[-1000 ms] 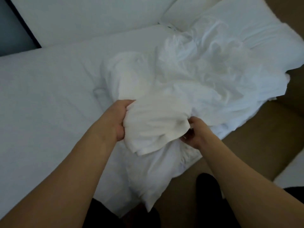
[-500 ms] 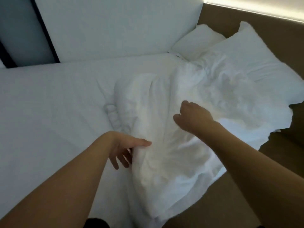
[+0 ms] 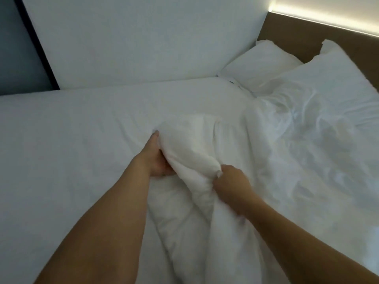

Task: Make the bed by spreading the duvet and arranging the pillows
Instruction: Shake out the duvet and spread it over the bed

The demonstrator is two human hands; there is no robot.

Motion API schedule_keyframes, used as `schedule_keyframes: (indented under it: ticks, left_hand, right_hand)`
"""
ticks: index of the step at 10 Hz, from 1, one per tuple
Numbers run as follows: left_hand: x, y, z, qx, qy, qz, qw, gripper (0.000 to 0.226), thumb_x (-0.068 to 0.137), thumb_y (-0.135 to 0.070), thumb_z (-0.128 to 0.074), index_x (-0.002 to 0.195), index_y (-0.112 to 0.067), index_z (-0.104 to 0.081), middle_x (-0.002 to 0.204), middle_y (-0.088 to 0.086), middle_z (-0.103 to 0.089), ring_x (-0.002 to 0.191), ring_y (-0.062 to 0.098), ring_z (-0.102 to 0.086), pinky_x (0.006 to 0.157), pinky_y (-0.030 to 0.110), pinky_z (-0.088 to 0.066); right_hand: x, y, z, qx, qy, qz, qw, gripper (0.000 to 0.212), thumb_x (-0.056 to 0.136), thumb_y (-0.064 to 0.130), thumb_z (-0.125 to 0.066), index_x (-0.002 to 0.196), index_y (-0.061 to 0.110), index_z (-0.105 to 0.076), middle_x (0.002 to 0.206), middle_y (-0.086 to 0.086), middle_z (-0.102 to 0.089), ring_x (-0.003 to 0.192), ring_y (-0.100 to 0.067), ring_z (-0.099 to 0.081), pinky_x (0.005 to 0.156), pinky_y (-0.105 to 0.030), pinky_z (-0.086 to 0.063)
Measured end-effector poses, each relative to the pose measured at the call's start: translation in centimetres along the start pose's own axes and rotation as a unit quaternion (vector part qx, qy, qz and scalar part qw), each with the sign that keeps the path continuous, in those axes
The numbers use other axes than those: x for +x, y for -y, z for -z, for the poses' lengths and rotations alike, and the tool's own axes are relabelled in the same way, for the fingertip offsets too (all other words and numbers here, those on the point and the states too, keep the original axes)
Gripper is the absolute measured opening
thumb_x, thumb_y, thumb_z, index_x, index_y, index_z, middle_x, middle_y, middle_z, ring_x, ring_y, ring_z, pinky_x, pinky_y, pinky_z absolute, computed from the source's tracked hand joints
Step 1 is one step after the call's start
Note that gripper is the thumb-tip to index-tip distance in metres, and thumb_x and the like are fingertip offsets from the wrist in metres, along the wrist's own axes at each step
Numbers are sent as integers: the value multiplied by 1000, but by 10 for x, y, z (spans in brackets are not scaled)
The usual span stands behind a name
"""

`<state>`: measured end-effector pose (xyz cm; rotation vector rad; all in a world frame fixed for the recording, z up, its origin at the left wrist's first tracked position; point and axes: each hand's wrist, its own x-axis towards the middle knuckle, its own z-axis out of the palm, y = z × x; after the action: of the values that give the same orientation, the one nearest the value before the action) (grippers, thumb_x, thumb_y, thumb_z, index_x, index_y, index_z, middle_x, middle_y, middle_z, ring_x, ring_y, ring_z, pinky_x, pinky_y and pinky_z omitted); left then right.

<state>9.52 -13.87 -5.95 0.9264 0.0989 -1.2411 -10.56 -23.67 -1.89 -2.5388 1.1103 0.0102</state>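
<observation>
Bed point(image 3: 71, 140): rumpled duvet point(image 3: 256, 171) on it, two pillows point(image 3: 338, 78) at head.

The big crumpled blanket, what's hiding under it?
Under the duvet lies the white sheet, and its far edge covers part of the near pillow. Anything else beneath is hidden. Left hand and right hand grip it.

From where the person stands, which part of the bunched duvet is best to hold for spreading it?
Probably the raised fold of the duvet facing the bare sheet, taken from the near bedside. The left hand and right hand already grip there; the rest lies heaped towards the pillows.
</observation>
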Motion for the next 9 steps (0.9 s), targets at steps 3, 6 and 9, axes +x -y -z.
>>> schedule_keyframes:
  ticks: [3,6,9]
  left_hand:
    - [84,-20,-73,-88,-98,-214,968,39,74,-41,-57,99,-12,-62,99,5,-70,96,28,-63,79,28,-54]
    - [-5,-24,-68,408,-256,-663,573,43,90,-27,-46,116,5,-58,125,17,-52,116,31,-50,108,29,-36]
    - [45,52,-26,814,63,-457,353,67,82,-55,-40,119,-6,-65,120,16,-65,112,33,-61,103,41,-40]
  right_hand:
    - [-32,-51,-16,236,-142,41,961,22,77,1,-54,74,20,-62,55,10,-58,51,7,-54,47,-10,-38]
    - [-10,-63,-15,225,-186,45,955,11,66,18,-43,69,26,-50,63,9,-54,62,-19,-52,63,-28,-38]
    - [-8,-5,53,179,-196,316,911,17,71,22,-43,65,9,-52,55,3,-51,49,-16,-50,45,-25,-37]
